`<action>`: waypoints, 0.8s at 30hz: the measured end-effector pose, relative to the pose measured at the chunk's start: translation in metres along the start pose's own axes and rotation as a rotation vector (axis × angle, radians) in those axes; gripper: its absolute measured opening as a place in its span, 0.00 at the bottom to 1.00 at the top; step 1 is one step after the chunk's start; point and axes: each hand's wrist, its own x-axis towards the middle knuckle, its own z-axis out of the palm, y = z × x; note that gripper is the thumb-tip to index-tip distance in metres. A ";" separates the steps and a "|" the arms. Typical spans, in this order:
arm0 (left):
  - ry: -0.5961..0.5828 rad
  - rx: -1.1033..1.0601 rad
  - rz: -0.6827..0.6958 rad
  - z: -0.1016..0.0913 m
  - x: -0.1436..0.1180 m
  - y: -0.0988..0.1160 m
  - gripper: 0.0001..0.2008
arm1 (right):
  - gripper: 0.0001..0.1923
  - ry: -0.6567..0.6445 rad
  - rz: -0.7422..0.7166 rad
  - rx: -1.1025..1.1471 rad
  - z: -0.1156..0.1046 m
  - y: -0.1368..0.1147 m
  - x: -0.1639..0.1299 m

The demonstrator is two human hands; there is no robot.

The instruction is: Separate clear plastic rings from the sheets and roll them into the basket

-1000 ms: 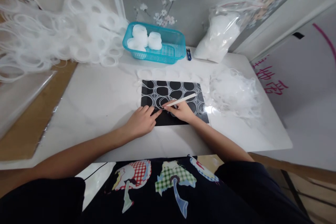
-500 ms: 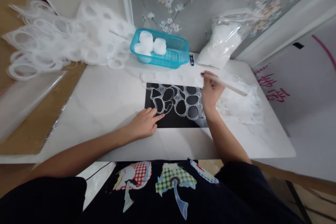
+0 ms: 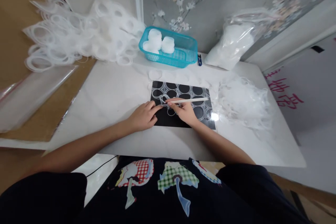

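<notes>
A black mat lies on the white table, covered by a clear film sheet cut into oval cells. My right hand grips a thin white stick, its tip pressed at the film near the mat's left part. My left hand rests flat on the mat's left edge, fingers on the film next to the stick's tip.
A teal basket with white rolls stands at the back. A heap of white film scraps lies right of the mat. Stacked punched film sheets pile at the back left, a filled plastic bag at the back right.
Half a second ago my right hand was raised over the scrap heap to the right; it has come back to the mat with the stick. My left hand stayed put.
</notes>
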 end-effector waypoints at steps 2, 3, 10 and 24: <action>-0.001 -0.037 0.001 0.002 0.002 -0.001 0.19 | 0.15 0.045 0.067 0.055 -0.002 0.005 0.000; 0.002 -0.054 0.003 0.003 0.002 -0.001 0.18 | 0.15 0.059 0.102 0.089 -0.003 0.007 0.000; 0.068 -0.112 -0.056 0.006 0.006 0.000 0.17 | 0.20 0.065 0.204 0.169 -0.006 0.010 -0.004; 0.021 0.371 -0.142 -0.028 -0.023 0.006 0.09 | 0.15 -0.007 0.031 -0.011 0.003 -0.006 -0.002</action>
